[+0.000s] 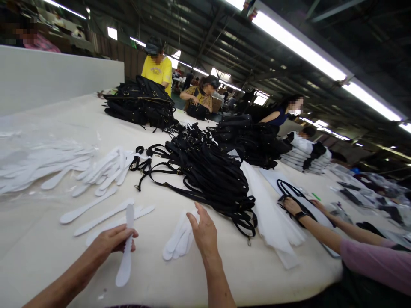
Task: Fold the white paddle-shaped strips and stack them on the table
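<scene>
My left hand (120, 238) is closed round the middle of a long white strip (124, 267) with rounded ends and a notched edge, held above the table. Other white strips (88, 206) lie just beyond it. My right hand (204, 229) is raised with thumb and fingers apart, and nothing shows in it. Beside it, on its left, a small fanned stack of white strips (176, 241) rests on the table. Past my right hand lies a big heap of black straps (205, 171) with metal clips.
More white strips (35, 164) lie under clear plastic at the left. White sheets (272, 214) are right of the straps. Another person's hands (293, 206) hold black cord at the right. Black bags (141, 102) are piled at the back, where people stand.
</scene>
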Demonstrator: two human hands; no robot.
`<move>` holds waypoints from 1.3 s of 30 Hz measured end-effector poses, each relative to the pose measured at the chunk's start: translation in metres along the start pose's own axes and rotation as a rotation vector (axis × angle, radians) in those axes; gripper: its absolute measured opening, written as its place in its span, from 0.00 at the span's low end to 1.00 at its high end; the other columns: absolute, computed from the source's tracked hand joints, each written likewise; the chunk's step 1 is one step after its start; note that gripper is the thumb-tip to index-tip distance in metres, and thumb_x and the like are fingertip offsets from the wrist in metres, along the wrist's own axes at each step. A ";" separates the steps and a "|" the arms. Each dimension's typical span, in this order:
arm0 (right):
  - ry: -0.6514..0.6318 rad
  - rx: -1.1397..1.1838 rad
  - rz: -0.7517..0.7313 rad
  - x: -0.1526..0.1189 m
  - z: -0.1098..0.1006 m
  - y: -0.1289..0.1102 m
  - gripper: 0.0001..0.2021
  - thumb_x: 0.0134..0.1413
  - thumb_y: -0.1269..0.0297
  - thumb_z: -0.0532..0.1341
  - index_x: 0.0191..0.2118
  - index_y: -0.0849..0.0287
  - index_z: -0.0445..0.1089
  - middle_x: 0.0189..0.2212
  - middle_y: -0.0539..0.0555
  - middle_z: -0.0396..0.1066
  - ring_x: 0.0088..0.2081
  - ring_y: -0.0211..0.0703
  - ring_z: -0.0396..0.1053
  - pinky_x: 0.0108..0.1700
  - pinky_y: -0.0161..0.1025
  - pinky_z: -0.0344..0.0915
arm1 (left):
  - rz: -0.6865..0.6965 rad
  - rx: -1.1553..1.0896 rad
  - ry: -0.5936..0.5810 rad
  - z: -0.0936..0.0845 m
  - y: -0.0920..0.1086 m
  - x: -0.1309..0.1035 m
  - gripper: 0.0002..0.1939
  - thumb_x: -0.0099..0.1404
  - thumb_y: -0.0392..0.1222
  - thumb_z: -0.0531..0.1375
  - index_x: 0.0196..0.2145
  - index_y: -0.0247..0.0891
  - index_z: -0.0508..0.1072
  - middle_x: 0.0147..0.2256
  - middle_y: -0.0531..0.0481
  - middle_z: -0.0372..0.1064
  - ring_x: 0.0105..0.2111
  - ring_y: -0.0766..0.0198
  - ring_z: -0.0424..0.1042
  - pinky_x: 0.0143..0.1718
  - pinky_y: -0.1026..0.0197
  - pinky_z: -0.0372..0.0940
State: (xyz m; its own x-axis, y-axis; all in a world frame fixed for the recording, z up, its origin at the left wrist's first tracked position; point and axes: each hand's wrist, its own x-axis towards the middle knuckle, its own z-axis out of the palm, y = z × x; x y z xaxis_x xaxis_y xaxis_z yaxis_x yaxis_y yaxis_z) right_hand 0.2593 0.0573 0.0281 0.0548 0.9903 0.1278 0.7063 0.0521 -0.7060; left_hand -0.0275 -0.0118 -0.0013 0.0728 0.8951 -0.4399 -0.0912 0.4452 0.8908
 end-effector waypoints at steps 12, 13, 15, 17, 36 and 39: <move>-0.181 0.617 0.067 -0.046 0.055 -0.032 0.08 0.50 0.64 0.65 0.37 0.56 0.79 0.32 0.49 0.77 0.35 0.41 0.72 0.38 0.35 0.66 | 0.128 0.463 -0.359 0.036 -0.046 0.007 0.20 0.60 0.59 0.58 0.25 0.39 0.71 0.21 0.53 0.71 0.23 0.62 0.67 0.26 0.63 0.57; -0.151 0.611 0.086 -0.037 0.047 -0.025 0.09 0.50 0.63 0.65 0.38 0.57 0.78 0.31 0.49 0.77 0.34 0.41 0.72 0.37 0.35 0.65 | 0.092 0.440 -0.388 0.037 -0.046 0.004 0.19 0.59 0.59 0.59 0.25 0.39 0.71 0.21 0.52 0.73 0.23 0.61 0.68 0.25 0.63 0.58; -0.094 0.545 0.097 -0.015 0.031 -0.009 0.12 0.51 0.60 0.63 0.40 0.58 0.77 0.32 0.50 0.77 0.35 0.43 0.72 0.38 0.37 0.66 | 0.042 0.420 -0.413 0.038 -0.041 -0.002 0.17 0.57 0.56 0.61 0.26 0.38 0.72 0.23 0.50 0.75 0.23 0.60 0.71 0.25 0.63 0.61; -0.066 0.365 0.073 0.004 0.018 0.006 0.16 0.53 0.59 0.62 0.47 0.58 0.75 0.39 0.54 0.78 0.39 0.48 0.73 0.42 0.41 0.68 | 0.056 0.447 -0.392 0.034 -0.031 -0.005 0.14 0.56 0.52 0.62 0.28 0.38 0.73 0.24 0.50 0.76 0.24 0.60 0.73 0.26 0.63 0.63; -0.331 -0.332 -0.440 -0.029 0.022 0.050 0.21 0.55 0.69 0.64 0.55 0.51 0.70 0.61 0.57 0.65 0.62 0.59 0.62 0.63 0.62 0.56 | 0.504 1.297 0.403 -0.052 -0.035 0.031 0.13 0.66 0.41 0.53 0.46 0.44 0.72 0.56 0.46 0.70 0.56 0.54 0.67 0.56 0.47 0.61; -0.197 -0.198 -0.366 -0.026 0.029 0.045 0.18 0.55 0.68 0.63 0.52 0.53 0.72 0.59 0.59 0.67 0.61 0.60 0.63 0.63 0.63 0.55 | 0.493 1.259 0.400 -0.051 -0.033 0.030 0.10 0.64 0.39 0.53 0.42 0.44 0.70 0.55 0.45 0.70 0.57 0.53 0.67 0.55 0.46 0.60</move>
State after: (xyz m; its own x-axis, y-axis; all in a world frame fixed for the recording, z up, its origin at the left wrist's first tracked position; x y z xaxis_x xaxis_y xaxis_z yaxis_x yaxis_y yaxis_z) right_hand 0.2691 0.0377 -0.0269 -0.3448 0.9181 0.1953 0.7767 0.3959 -0.4899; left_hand -0.0733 0.0015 -0.0492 -0.0079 0.9916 0.1294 0.9278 -0.0410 0.3709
